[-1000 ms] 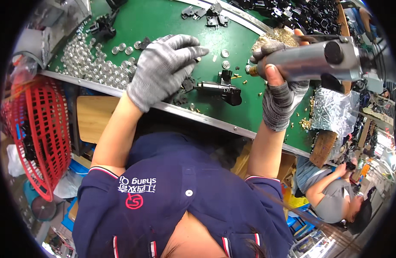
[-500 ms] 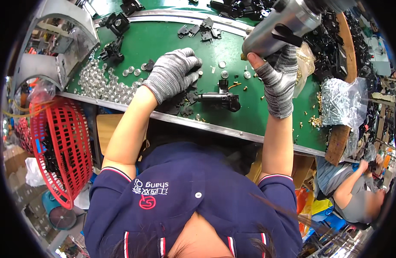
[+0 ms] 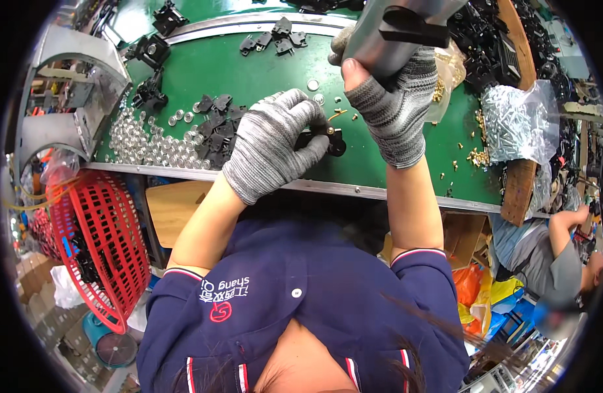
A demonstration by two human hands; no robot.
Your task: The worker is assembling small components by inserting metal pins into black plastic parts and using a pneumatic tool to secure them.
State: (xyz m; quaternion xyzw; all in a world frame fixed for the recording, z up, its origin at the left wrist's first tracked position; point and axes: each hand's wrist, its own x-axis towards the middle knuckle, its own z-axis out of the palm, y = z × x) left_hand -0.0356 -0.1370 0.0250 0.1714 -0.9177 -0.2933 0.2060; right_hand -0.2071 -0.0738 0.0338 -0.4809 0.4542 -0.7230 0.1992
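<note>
My right hand (image 3: 396, 108), in a grey knit glove with bare fingertips, is wrapped round a thick silver power screwdriver (image 3: 386, 49) with a black lever. The tool's working tip is out of sight. My left hand (image 3: 275, 141), gloved alike, bends over a black plastic assembly (image 3: 337, 144) near the table's front edge and hides most of it. A small brass screw (image 3: 330, 130) shows at the pinched thumb and forefinger. Just beyond lie a bent copper-coloured strip (image 3: 339, 112) and small round metal pieces (image 3: 313, 85).
Clear round caps (image 3: 154, 141) and flat black parts (image 3: 216, 124) lie left on the green table (image 3: 216, 65). More black parts (image 3: 275, 36) sit farther back. Bagged silver screws (image 3: 517, 124) rest right by a wooden strip (image 3: 517, 190). A red basket (image 3: 111, 242) stands lower left.
My left hand has moved right and nearer, from the loose flat black parts to the black assembly. My right hand and the screwdriver have shifted left in the picture.
</note>
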